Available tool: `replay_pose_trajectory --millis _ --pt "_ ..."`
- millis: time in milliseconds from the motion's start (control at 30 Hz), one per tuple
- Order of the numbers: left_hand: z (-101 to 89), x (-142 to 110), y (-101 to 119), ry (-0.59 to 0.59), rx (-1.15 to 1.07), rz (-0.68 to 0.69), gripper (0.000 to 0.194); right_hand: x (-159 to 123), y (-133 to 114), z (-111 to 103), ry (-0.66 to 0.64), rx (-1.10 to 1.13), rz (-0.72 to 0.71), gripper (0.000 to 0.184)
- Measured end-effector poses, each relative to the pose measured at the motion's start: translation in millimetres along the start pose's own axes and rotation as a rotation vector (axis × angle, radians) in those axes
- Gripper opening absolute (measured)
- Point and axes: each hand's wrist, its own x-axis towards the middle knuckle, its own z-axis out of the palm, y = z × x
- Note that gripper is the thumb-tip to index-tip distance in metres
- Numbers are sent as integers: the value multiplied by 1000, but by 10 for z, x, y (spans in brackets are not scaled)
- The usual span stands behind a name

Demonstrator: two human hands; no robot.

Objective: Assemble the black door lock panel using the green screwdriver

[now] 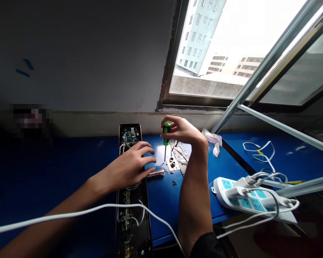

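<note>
A green and black screwdriver (166, 135) is held nearly upright in my right hand (179, 129), its tip pointing down at the blue table. Close to the tip lie several small dark screws (174, 182) and a small square plate with a round metal part (173, 163). My left hand (136, 161) rests over a long black housing (122, 229), fingers spread and seemingly empty. At the housing's far end a circuit board (131, 136) with wires is exposed. Beside my left fingertips is a shiny pinkish cylinder (155, 174); a perforated metal plate (183, 153) sits partly behind my right forearm.
A white power strip (239, 195) with several plugs stands at the right. In front of me a white cable (83, 211) crosses over my left forearm and the housing. Metal frame bars (237, 96) rise at the right, near the window. A crumpled plastic bag (212, 137) lies by the wall.
</note>
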Motion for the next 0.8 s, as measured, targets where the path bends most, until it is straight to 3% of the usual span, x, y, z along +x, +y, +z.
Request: replay_pose_trajectory --millis 100,233,400,567,800 --pt "65 16 32 -65 -10 10 21 3 6 0 -38 -8 17 23" --pt "18 8 -42 -13 -41 -12 21 -51 -69 -34 -33 -7 24 21" --pt "-216 -41 -168 36 -88 -105 27 -156 -273 -69 96 55 -147 31" --pt "-422 -111 -186 -55 -176 -191 27 -256 -612 -4 271 153 -320 36" --pt "-412 -117 -145 -86 -288 -208 23 -210 -836 164 286 144 -407 37"
